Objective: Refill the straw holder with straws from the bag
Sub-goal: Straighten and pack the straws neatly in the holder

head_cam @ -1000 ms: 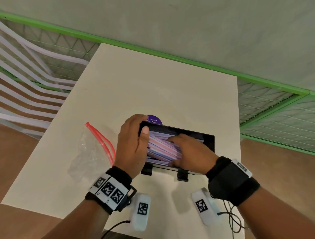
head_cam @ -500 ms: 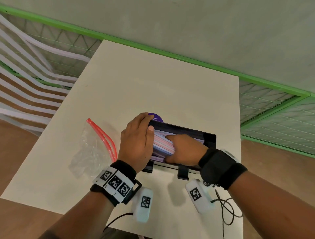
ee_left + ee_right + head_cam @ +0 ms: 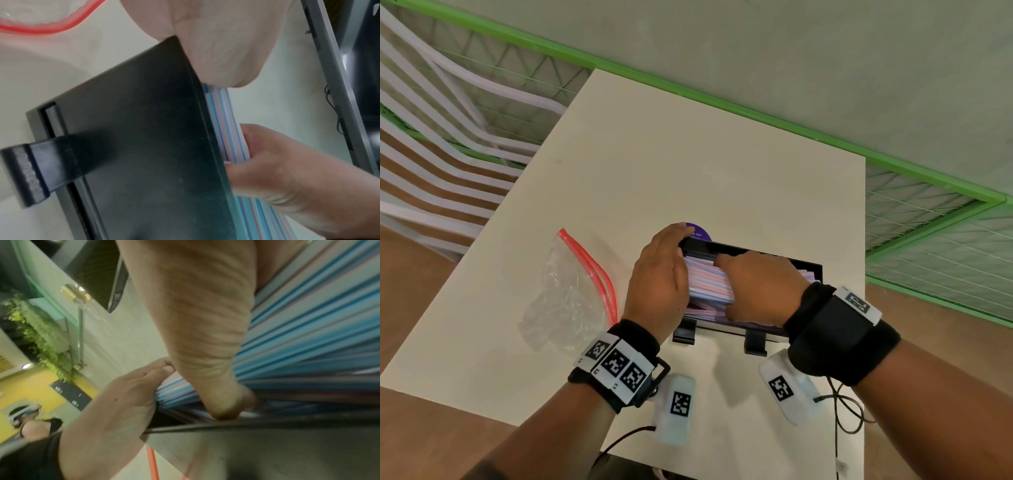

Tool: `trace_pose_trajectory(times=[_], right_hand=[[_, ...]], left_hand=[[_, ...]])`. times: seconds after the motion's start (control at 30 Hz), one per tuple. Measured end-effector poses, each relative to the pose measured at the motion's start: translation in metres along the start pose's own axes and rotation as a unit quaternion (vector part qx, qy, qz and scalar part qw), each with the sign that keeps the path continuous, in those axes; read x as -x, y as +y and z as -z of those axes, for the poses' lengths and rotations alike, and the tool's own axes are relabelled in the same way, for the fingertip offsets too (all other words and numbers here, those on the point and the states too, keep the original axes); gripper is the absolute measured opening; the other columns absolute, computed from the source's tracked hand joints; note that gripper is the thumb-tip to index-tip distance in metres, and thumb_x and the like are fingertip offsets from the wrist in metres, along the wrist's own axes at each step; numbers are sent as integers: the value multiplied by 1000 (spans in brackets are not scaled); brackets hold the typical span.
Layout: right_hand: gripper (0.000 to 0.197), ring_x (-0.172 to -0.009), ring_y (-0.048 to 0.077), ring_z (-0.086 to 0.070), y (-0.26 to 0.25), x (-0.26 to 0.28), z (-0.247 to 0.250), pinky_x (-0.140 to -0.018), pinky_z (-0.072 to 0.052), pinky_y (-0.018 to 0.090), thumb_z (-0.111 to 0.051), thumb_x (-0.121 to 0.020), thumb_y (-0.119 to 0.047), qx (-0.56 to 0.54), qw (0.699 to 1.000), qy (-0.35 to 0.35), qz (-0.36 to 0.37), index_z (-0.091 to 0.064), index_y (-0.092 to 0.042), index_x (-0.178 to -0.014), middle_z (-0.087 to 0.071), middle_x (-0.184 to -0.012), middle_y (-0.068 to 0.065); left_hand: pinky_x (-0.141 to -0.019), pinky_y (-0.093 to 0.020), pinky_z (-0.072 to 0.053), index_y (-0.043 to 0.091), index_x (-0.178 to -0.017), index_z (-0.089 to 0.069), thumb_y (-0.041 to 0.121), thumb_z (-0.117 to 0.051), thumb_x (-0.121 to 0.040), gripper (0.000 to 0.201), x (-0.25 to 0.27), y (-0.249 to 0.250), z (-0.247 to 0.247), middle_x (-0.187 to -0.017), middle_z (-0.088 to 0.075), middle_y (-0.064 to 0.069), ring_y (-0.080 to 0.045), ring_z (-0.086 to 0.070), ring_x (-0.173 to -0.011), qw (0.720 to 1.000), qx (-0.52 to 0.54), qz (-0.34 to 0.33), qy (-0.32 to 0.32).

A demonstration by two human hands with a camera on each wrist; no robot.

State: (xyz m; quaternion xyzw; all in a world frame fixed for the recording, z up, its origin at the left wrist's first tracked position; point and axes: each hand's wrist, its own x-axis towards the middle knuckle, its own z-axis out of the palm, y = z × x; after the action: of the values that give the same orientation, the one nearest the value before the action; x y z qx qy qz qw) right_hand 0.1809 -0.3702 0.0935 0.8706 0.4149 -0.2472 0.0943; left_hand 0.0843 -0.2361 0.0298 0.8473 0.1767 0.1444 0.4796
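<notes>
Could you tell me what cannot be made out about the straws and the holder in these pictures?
- Right hand fingertips: head view, buried among the straws.
- Holder depth and fill: both hands cover it.
- Bag contents: clear crumpled plastic, too faint.
- Purple label text: left hand covers it.

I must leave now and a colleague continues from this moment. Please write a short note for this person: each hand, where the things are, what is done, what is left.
Left hand: flat, straight fingers pressing the left ends of the straws at the left end of the straw holder.
Right hand: on top of the straw bundle inside the holder, pushing it down; whether its fingers curl round the straws cannot be told.
Bag: on the table, left of the holder, open and looking empty.
Done: straws are out of the bag and in the holder.
Left: settle the bundle level, then take both hands away.
</notes>
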Motion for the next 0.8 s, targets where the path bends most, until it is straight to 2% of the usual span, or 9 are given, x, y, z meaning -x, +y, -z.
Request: trace_pose_trajectory(times=[0.1,0.17,0.27,0.37,0.43,0.5,0.63,0.73,0.8], right_hand=[[58,-91,26,-67,-1,-1,-6,-67,-45,32,-71,-82,-37,25,1000,16,-6,-47,-19,-131,-68,-107,5],[60,-92,26,-67,1,-5,-13,-68,-49,33,-72,-81,-36,-1,1000,29,0,-46,-19,-132,-67,-108,4],[64,-102,26,-65,7,-8,-31,-80,-56,38,-75,-80,-34,-88,995,41,16,-47,-20,-136,-65,-117,4],[75,-112,18,-60,15,-2,-39,-94,-52,32,-79,-78,-41,-184,980,64,30,-45,-23,-142,-60,-130,0],[73,-117,10,-57,18,6,-33,-100,-48,25,-79,-78,-44,-237,966,89,56,-47,-26,-141,-58,-135,-7],[64,-119,6,-57,24,16,-24,-103,-45,20,-77,-82,-44,-261,956,116,65,-51,-28,-139,-59,-136,-11],[52,-106,12,-64,41,31,-19,-92,-52,29,-75,-82,-50,-166,979,115,18,-60,-31,-127,-66,-119,-10],[61,-113,19,-63,40,28,-34,-93,-54,37,-76,-78,-47,-101,994,45,-10,-56,-30,-133,-65,-126,-4],[60,-117,23,-62,35,19,-43,-96,-53,36,-75,-81,-40,-105,994,16,-7,-55,-26,-136,-64,-131,1]], left_hand=[[-116,-43,-42,14,-136,-57,21,-24,-90,57,1,2,-1,-147,-55,-5,-21,-51,-136,1000,-11,-6,-5],[-116,-40,-42,16,-136,-58,19,-26,-89,56,1,2,0,-148,-54,-4,-20,-50,-137,1000,-21,-10,-10],[-116,-31,-38,20,-137,-57,11,-30,-83,61,1,4,2,-150,-50,-2,-19,-46,-137,998,-47,-14,-36],[-114,-28,-37,20,-137,-58,1,-37,-77,66,-1,6,4,-149,-51,-1,-17,-47,-133,997,-61,-26,-47],[-115,-31,-39,18,-134,-60,-2,-40,-80,62,-2,4,6,-146,-54,-2,-17,-50,-132,997,-54,-37,-31],[-115,-41,-43,16,-131,-61,-3,-40,-85,54,-2,4,8,-143,-57,-4,-20,-51,-133,999,-30,-41,-11],[-110,-46,-47,12,-126,-63,4,-38,-96,40,-3,8,15,-135,-60,-5,-19,-54,-127,998,-16,-55,4],[-107,-45,-48,11,-124,-64,6,-38,-98,38,-4,5,14,-130,-63,-4,-20,-56,-122,998,-29,-57,-6],[-107,-44,-47,12,-124,-64,6,-38,-97,37,-1,2,10,-131,-61,-4,-19,-55,-122,998,-29,-53,-11]])
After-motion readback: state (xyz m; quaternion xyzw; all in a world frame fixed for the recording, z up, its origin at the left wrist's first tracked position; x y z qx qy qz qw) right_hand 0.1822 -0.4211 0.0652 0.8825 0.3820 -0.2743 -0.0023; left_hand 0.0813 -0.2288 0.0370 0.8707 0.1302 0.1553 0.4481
